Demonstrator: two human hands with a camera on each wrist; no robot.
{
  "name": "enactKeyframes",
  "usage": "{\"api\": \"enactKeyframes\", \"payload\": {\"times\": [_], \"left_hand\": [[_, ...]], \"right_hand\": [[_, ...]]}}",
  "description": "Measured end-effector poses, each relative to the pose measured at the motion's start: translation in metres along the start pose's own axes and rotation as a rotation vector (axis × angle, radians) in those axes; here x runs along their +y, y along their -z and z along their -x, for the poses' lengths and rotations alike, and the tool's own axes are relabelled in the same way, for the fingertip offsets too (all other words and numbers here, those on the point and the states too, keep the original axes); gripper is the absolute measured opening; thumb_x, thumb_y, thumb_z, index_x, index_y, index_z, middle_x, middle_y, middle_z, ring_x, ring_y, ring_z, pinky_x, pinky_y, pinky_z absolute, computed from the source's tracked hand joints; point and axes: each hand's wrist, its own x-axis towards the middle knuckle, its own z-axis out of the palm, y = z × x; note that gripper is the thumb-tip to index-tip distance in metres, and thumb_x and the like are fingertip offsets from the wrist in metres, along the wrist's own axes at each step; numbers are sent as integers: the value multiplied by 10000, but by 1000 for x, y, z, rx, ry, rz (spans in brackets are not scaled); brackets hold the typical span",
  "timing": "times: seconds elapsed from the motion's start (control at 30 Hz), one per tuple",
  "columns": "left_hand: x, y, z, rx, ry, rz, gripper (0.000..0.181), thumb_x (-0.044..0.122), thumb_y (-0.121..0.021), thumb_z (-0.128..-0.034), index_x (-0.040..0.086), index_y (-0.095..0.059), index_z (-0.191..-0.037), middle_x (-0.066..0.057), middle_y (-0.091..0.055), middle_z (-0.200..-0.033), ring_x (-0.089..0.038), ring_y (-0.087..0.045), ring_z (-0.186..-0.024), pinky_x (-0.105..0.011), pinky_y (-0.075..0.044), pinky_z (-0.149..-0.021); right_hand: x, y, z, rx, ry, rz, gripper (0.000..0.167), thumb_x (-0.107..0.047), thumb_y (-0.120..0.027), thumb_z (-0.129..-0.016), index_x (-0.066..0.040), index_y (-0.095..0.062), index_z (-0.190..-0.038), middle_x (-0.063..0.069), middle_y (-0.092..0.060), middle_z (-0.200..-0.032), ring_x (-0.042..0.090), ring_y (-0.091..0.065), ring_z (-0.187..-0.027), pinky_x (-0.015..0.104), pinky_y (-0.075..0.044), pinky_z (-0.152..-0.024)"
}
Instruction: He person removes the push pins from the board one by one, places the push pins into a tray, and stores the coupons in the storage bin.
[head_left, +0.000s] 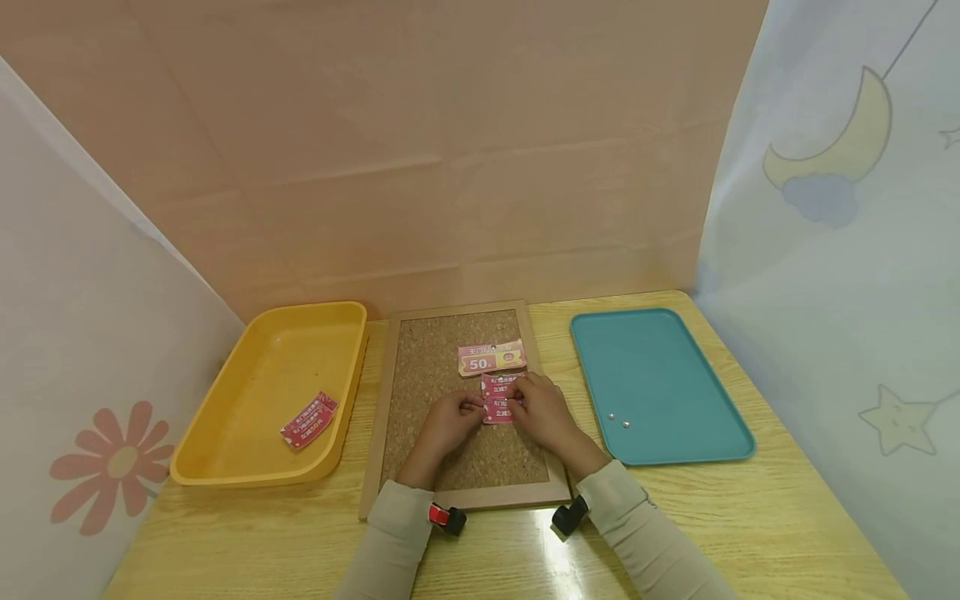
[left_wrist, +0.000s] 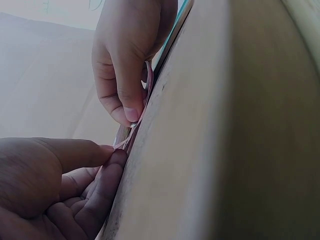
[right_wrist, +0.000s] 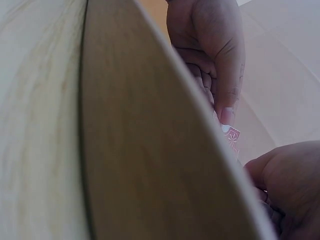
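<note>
Pinching 1 cpn w/ L hand, 1 pin w/ R hand; 3 cpns total nr R edge of corkboard.

Creased peach-tan backdrop at 12 o'clk. Whitish wall at 9, w/ pink flower abt 8. Pale blue-white wall at 3, w/ yellow moon & blue cloud abt 2. Lt wood-grain table at 6, w/ glare abt 5.

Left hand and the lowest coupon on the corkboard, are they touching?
Touching: the left wrist view shows the left hand pinching the coupon by its edge, between thumb and finger.
</note>
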Motion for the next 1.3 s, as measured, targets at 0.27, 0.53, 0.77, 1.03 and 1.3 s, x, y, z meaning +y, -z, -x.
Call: {"api": "enactKeyframes", "payload": {"times": [0.27,0.53,0.77,1.03,1.3], "left_hand": [[0,1,0,1,-2,3,109,168,-693,-892,80,-698,-956,-2,-671,-855,-110,-614,-737,-285,-503,-648],[0,1,-1,1,10,5,110,169,-692,-896,80,-699,-959,0,-665,-853,-111,-612,-744,-287,-503,-653],[0,0,0,3,-17,4,116,165,-688,-898,72,-699,-967,-5,-672,-870,-103,-625,-766,-291,-513,-673],[1,1,1,0,-18,14,117,164,-688,-900,69,-693,-969,-8,-669,-873,-107,-629,-775,-290,-515,-677],[1,1,1,-2,-13,13,108,168,-685,-900,77,-692,-959,-2,-667,-866,-106,-623,-766,-297,-510,-672]], "right_hand": [[-1,1,0,-7,-9,-8,90,-111,-724,-850,-148,-642,-844,-22,-544,-834,184,-470,-767,379,-372,-677],[-1,1,0,-24,-31,-10,85,-123,-719,-860,-153,-642,-845,-36,-530,-832,170,-461,-767,371,-369,-686],[0,0,1,-19,-20,-11,86,-126,-721,-860,-148,-639,-851,-39,-527,-827,171,-457,-760,368,-368,-679],[3,-3,0,3,-9,0,102,-128,-728,-849,-155,-631,-830,-40,-523,-811,169,-459,-752,365,-369,-669],[2,-1,0,2,-15,-7,101,-144,-728,-849,-167,-637,-813,-51,-529,-803,163,-465,-742,356,-370,-660]]}}
